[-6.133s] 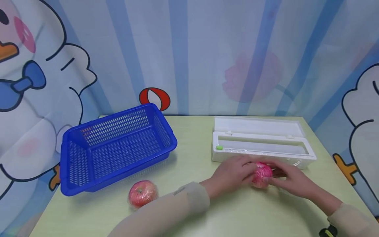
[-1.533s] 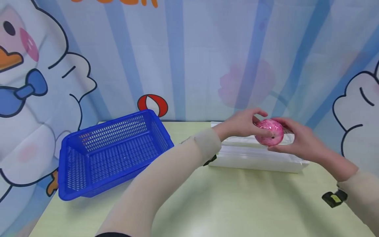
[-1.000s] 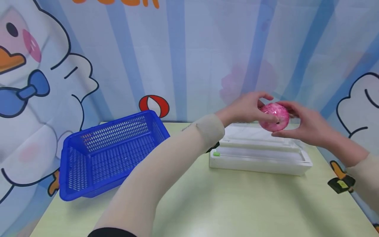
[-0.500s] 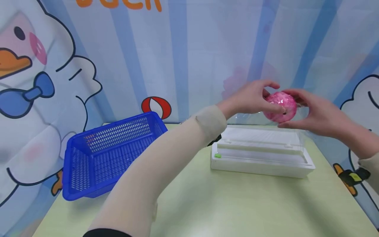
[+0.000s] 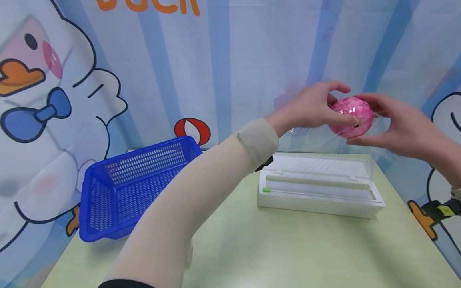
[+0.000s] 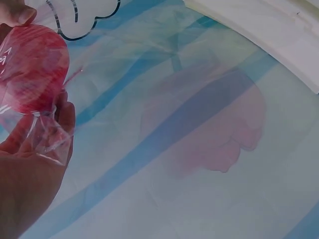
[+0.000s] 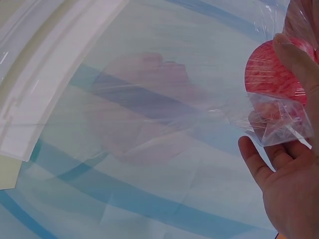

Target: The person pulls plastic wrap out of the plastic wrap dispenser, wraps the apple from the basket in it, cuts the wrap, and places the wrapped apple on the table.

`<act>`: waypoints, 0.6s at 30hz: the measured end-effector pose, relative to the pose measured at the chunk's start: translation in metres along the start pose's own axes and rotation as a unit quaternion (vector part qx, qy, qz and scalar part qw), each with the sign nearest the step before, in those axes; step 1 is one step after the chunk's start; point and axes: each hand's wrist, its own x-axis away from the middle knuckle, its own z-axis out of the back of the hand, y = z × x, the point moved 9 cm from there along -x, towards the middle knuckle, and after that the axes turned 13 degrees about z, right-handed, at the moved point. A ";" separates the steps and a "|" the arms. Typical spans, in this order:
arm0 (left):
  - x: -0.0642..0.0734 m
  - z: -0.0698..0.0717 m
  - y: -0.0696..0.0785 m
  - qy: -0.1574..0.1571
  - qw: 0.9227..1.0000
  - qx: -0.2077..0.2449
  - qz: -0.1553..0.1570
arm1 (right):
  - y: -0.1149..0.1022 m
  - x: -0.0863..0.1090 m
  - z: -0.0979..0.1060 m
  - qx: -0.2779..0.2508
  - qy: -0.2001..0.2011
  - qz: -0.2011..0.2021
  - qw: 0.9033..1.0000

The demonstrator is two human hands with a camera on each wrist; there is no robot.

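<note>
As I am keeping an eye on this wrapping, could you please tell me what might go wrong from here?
The pink fruit is held in the air between the left hand and right hand, so it could slip and drop.
The clear film is crumpled beside the fruit and might bunch or tear.
The film seems to reach the white box, so a hard pull might shift it.

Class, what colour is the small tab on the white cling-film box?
Bright green; the tab on the box shows best in the head view.
</note>
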 end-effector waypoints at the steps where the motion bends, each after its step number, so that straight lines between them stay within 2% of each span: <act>1: 0.001 0.001 0.002 0.001 1.000 0.000 -0.001 | -0.001 0.000 0.002 -0.002 0.002 -0.001 1.000; 10: 0.011 0.010 0.013 0.015 1.000 -0.003 -0.004 | -0.013 -0.002 0.015 0.017 0.015 0.000 1.000; 18: 0.023 0.009 0.024 0.018 1.000 -0.010 -0.004 | -0.020 0.004 0.024 0.033 0.021 -0.003 0.999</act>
